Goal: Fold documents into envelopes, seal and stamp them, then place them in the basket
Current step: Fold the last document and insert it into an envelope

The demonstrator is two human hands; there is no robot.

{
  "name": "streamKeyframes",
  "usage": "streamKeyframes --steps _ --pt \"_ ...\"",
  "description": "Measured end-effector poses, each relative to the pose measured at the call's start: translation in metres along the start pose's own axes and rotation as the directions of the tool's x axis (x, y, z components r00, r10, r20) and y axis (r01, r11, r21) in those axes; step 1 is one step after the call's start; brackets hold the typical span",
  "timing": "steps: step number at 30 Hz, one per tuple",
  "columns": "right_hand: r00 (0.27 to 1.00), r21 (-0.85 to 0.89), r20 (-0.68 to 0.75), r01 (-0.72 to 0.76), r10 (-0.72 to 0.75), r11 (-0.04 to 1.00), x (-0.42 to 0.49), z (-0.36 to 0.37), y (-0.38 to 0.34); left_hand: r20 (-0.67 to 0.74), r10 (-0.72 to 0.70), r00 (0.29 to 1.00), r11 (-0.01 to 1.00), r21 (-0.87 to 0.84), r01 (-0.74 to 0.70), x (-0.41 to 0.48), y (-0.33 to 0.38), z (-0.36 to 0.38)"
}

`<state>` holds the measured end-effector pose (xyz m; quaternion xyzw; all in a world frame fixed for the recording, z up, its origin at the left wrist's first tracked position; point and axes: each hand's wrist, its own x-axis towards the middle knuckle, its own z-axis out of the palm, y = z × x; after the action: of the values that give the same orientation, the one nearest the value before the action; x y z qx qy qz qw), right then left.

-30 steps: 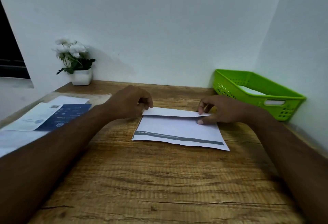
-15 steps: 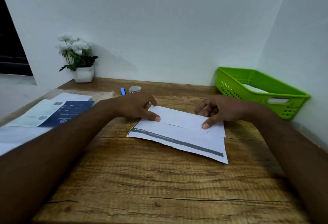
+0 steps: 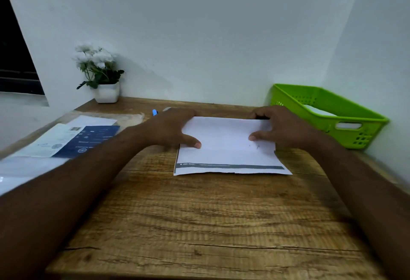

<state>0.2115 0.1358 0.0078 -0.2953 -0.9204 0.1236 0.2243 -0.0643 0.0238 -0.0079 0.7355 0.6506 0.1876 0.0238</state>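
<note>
A white document (image 3: 228, 146) is lying flat on the wooden worktop (image 3: 199, 224), a little beyond its middle, with its upper part folded down over the lower part and a dark printed band running along the near edge. The left hand (image 3: 170, 130) is resting on the left end of the folded flap, its fingers spread and its thumb pressing the paper down near the fold line; the fingers are not closing around anything. The right hand (image 3: 279, 125) is lying on the right end of the flap in the same way, with the thumb flat on the sheet and the other fingers curling over the far edge; it too is pressing rather than gripping. Both forearms are reaching in from the near corners of the view.

A green basket (image 3: 363, 122) with perforated walls is sitting at the right rear of the worktop, against the side wall, well apart from the document; something pale is lying inside it. On the left edge, a stack of papers (image 3: 66, 140), one printed partly in dark blue, is lying beside a clear plastic sleeve. A blue pen (image 3: 154, 112) is showing just beyond the left hand. A white pot of white flowers (image 3: 99, 73) is standing in the far left corner against the back wall.
</note>
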Motion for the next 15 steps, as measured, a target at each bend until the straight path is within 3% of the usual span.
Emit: streamKeyframes --steps 9,12,15 --pt "0.994 -0.109 -0.089 0.05 -0.06 0.993 -0.0022 0.0005 -0.0004 -0.273 0.104 0.956 0.991 0.104 -0.078 -0.002 0.0037 -0.0034" --pt "0.998 -0.089 -0.031 0.058 -0.061 0.994 -0.0002 -0.0008 0.0009 -0.233 0.115 0.966 0.988 0.123 -0.088 -0.0033 0.0051 -0.0048" --pt "0.983 -0.014 0.173 0.058 -0.055 0.998 -0.0011 -0.0014 -0.0013 -0.13 0.17 0.977 0.978 0.14 -0.152 -0.0036 0.0047 -0.0071"
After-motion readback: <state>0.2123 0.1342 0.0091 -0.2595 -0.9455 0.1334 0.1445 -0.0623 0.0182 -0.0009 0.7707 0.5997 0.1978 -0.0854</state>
